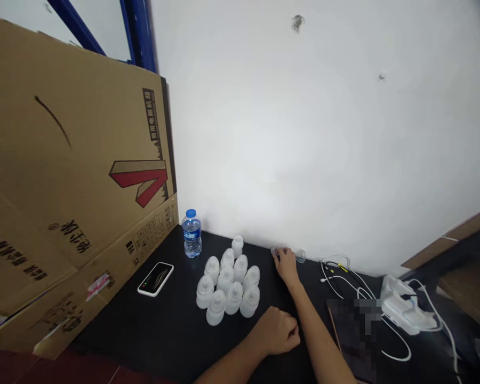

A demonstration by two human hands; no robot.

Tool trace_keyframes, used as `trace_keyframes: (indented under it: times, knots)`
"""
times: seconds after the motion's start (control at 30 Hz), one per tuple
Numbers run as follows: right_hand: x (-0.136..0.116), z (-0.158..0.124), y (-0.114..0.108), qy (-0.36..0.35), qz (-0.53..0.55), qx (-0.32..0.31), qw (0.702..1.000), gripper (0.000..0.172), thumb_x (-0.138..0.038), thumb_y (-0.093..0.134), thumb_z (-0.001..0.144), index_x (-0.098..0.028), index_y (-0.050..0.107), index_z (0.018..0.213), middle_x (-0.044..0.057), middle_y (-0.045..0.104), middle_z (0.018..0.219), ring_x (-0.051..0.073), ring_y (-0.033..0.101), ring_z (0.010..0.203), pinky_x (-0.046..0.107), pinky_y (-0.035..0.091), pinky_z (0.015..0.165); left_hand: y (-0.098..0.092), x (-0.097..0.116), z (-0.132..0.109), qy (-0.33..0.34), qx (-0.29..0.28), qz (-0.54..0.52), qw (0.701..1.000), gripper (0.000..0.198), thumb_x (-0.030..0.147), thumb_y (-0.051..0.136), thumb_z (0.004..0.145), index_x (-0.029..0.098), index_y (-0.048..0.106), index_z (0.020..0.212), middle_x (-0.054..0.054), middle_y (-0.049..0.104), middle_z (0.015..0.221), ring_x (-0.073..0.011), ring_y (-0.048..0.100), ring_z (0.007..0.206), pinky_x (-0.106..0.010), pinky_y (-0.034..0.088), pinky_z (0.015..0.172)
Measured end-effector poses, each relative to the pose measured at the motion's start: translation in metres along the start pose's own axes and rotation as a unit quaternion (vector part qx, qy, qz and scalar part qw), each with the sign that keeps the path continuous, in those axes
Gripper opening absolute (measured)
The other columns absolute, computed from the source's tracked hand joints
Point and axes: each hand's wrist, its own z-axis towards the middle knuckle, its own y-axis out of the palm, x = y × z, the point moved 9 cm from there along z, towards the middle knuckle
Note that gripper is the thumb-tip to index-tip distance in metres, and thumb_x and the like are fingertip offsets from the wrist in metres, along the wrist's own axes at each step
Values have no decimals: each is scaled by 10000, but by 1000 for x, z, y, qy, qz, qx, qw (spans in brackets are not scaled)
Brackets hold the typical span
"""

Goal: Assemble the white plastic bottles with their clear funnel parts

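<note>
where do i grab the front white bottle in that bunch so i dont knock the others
Probably best to grip the round body of the front white plastic bottle, below the shoulder, coming from the near side. It stands upright at the front edge of the cluster, so that side looks free, while its neighbours sit close behind and beside it. The tapered top offers a narrower hold.

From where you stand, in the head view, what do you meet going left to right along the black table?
Cardboard sheet, smartphone, water bottle, white plastic bottles, right hand with clear bottle, white cables.
</note>
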Motion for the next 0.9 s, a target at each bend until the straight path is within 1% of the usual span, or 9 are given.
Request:
trace_keyframes:
  times: [0.1,0.23,0.4,0.47,0.53,0.63,0.73,0.83,0.9]
  knots:
    - [-1,-11,-16,-36,27,-1,999,336,-445,541,1093,-203,761,1013,159,648,1130,327,618,1023,509,522,1004,-4,0,-1,-3,16,-11,1000,137,228,695,897,194,743,773,-37,777,756,-209,714,641,-304,442,622]
    - [-4,-41,-35,-62,60,-8,996,278,-398,529,1101,-241,757,1079,154,650,1210,335,624,1100,508,542,1029,-14,-1,0,-17,56,-25,998,169,195,679,910,205,662,742,-27,713,739,-192,681,664,-300,438,644]
    - [-10,-71,-48,-73,122,-27,989,219,-379,603,1060,-258,776,1003,162,627,1392,380,573,1262,584,501,1109,-29,-3,-1,-52,85,-34,994,182,165,578,988,220,619,820,-49,690,853,-208,668,762,-319,477,708]
    - [-12,-77,-52,-70,148,-40,986,191,-382,644,1038,-261,782,986,146,629,1418,381,553,1299,600,476,1138,-39,-3,-4,-60,113,-48,991,185,172,555,1008,227,599,837,-57,673,893,-223,666,819,-330,501,737]
    - [-12,-80,-56,-62,178,-56,980,161,-411,709,1004,-273,792,1010,128,644,1408,369,557,1291,593,472,1141,-50,-2,-6,-63,150,-61,985,159,177,542,1021,230,596,881,-66,655,938,-243,666,897,-350,532,794]
    - [-8,-81,-61,-40,237,-70,968,225,-479,700,1016,-281,801,1049,117,678,1366,339,588,1270,548,493,1123,-62,-4,-10,-68,204,-65,975,90,156,556,1007,226,612,1019,-88,636,1053,-274,656,1025,-409,566,913]
    - [1,-78,-62,-1,284,-50,958,356,-484,522,1106,-264,793,1033,116,733,1245,303,651,1178,478,540,1037,-65,-9,-12,-80,245,-49,965,245,98,567,973,222,610,1179,-117,619,1211,-303,638,1175,-486,557,1043]
    - [9,-76,-58,18,251,-17,968,342,-401,502,1098,-241,754,1266,137,733,1282,311,660,1169,487,536,1034,-60,-17,-11,-98,252,-19,962,398,58,544,966,211,583,1331,-154,576,1403,-337,581,1354,-573,504,1161]
    - [7,-76,-51,4,206,-25,978,375,-325,543,1064,-232,702,1391,150,719,1343,327,646,1209,518,507,1081,-53,-21,-9,-97,236,-11,967,465,44,525,971,209,557,1404,-162,546,1483,-338,555,1417,-594,488,1195]
